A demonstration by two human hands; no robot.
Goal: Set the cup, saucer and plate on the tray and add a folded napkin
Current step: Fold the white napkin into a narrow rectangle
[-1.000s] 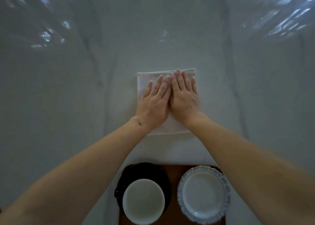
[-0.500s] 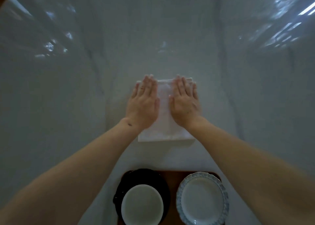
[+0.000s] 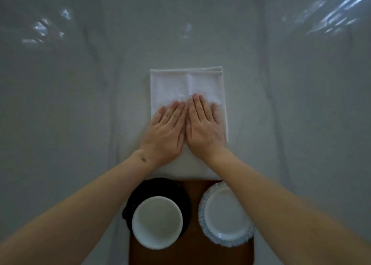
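Two hands, left hand (image 3: 163,133) and right hand (image 3: 203,127), lie flat with fingers spread wide, gripping nothing, pressing the folded napkin (image 3: 187,88) on the bench (image 3: 80,104), likely to set creases. Tray (image 3: 190,250) at 6 o'clock holds cup (image 3: 157,222) on saucer (image 3: 158,186), plate (image 3: 224,216).

A pale grey marbled tabletop (image 3: 60,124) carries bright window reflections.

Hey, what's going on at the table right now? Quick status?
Both hands, left and right, flat on napkin, gripping nothing. Cup, saucer, plate on tray. Napkin on table, not yet on tray. Nothing blocking.
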